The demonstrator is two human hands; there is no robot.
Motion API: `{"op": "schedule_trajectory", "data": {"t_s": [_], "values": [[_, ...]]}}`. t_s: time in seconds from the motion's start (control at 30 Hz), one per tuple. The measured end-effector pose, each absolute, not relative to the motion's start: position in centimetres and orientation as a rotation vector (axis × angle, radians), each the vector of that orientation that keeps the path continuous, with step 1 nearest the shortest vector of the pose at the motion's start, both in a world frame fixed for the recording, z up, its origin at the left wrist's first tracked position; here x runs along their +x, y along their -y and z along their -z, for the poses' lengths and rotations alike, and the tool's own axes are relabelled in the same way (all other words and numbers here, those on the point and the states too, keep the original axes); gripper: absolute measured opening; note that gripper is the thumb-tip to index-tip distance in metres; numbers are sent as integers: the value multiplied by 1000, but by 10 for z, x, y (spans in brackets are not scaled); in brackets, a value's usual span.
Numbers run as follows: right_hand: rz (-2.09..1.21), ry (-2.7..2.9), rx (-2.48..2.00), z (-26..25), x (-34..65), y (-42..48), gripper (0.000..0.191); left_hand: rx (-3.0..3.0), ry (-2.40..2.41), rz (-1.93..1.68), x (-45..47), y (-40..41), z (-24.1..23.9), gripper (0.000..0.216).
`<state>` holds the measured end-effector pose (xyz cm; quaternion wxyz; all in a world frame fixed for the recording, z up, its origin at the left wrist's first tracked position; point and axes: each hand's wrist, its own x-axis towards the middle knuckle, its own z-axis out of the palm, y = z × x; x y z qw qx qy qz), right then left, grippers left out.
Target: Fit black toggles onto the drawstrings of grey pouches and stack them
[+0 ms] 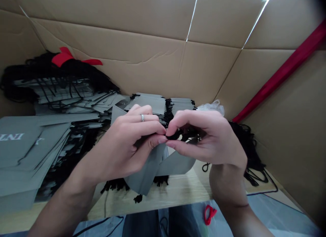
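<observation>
My left hand, a ring on one finger, pinches a folded grey paper bag that hangs down over the wooden table edge. Right beside it, my right hand is closed on a black cord at the top of that bag. The fingertips of both hands meet at the cord. Black cord ends with tassels dangle below the bag.
Stacks of grey bags with black cords lie at the left and behind the hands. A red ribbon tops a black cord bundle. More loose black cords lie at the right. Cardboard walls surround the table. A small red tie lies below.
</observation>
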<state>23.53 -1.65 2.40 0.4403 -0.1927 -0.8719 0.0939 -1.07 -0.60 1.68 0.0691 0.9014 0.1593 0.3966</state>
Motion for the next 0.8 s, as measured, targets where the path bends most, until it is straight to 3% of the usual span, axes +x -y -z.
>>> {"op": "schedule_trajectory", "data": {"t_s": [0.37,0.53,0.63,0.8], "values": [[-727,2018,-193,-9,226,7,17,2637,-146,-930,-19,6,-29,26],[-620,2007,-250,-13,226,9,22,2612,-401,-974,-20,16,-27,19],[-549,2029,-283,-17,230,12,15,2651,-505,-959,-15,18,-22,20],[-606,2031,-338,-20,236,14,17,2616,-357,-1054,-5,13,-18,23]]}}
